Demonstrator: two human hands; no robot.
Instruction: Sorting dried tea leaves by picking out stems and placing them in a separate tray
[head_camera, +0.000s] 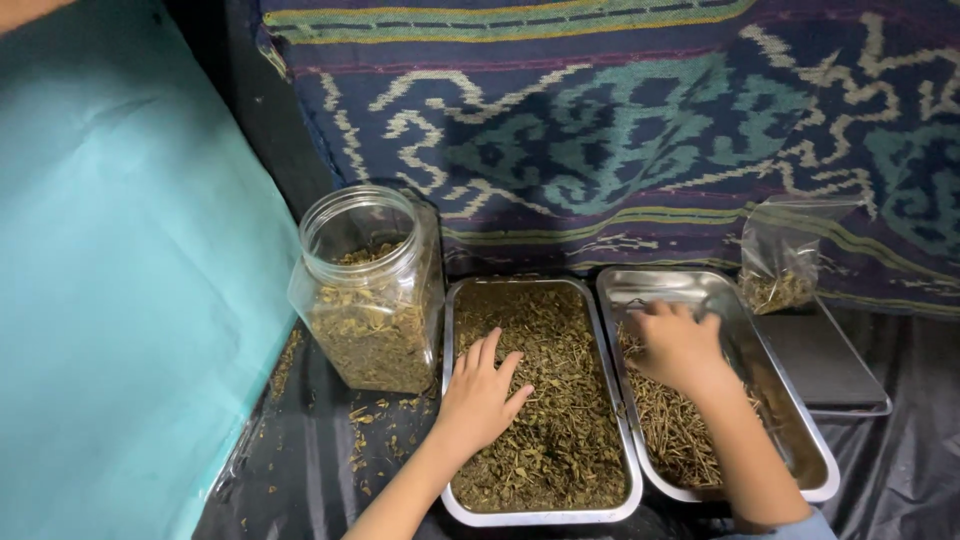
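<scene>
My left hand (481, 393) rests flat, fingers spread, on dried green-brown herb leaves filling a steel tray (446, 330). My right hand (676, 345) lies palm down in the neighbouring steel tray (760, 345), fingers curled over a layer of thin dried stems. Whether those fingers pinch any stems is hidden. The right tray's far and right parts show bare metal.
A clear plastic jar (370, 290), lid off and about half full of dried herb, stands left of the trays. A small clear bag (785, 262) with some herb stands on a flat digital scale (825, 365). Crumbs litter the black sheet (330, 450). Patterned woven cloth (640, 130) hangs behind; teal surface (120, 280) on the left.
</scene>
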